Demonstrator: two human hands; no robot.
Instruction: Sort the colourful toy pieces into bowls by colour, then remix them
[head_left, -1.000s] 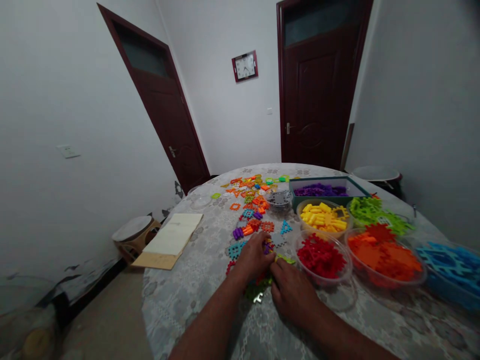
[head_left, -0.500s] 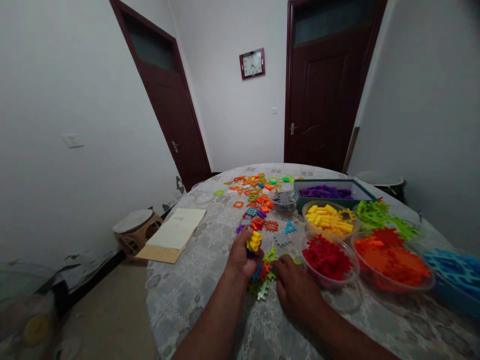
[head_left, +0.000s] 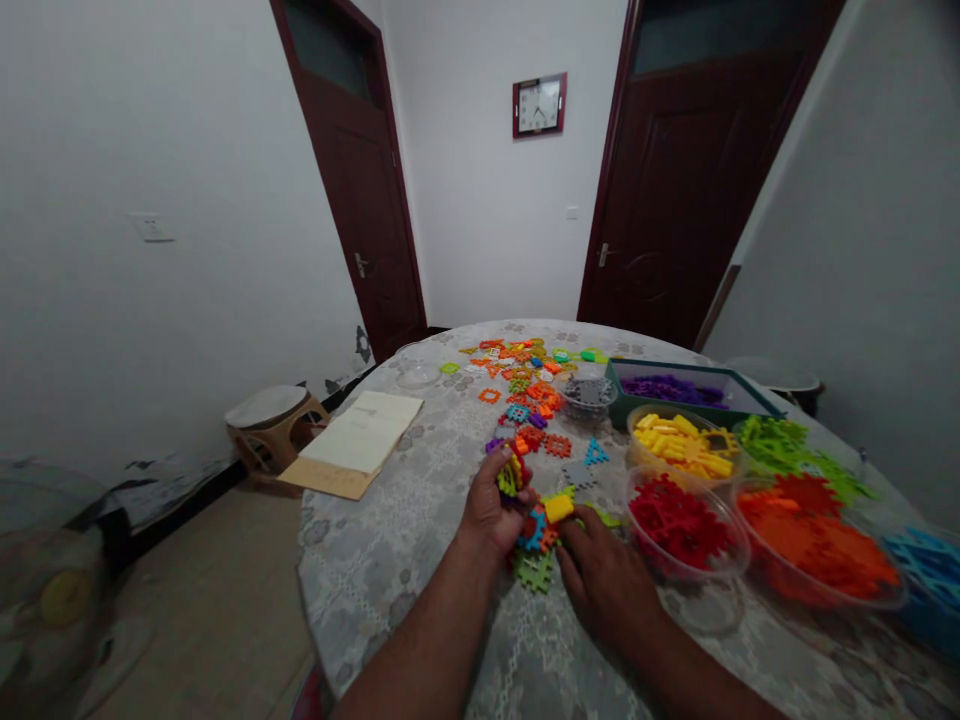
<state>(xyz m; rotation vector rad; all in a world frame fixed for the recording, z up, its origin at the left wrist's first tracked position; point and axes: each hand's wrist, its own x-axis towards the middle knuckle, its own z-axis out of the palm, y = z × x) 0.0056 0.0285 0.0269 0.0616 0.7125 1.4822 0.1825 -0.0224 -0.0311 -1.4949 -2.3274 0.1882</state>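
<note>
While left hand grips a yellow-red piece, 1 yellow block sits at the fingertips of right hand, can't tell if pinched.

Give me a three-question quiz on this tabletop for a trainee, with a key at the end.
1. Multiple choice: What lies in the dark green box?
A) yellow pieces
B) purple pieces
C) blue pieces

2. True or false: The blue triangular piece is inside the bowl of red pieces.

3. Short answer: What colour is the block at the fingertips of the right hand?

Key:
1. B
2. False; it lies on the tablecloth.
3. Yellow
</note>
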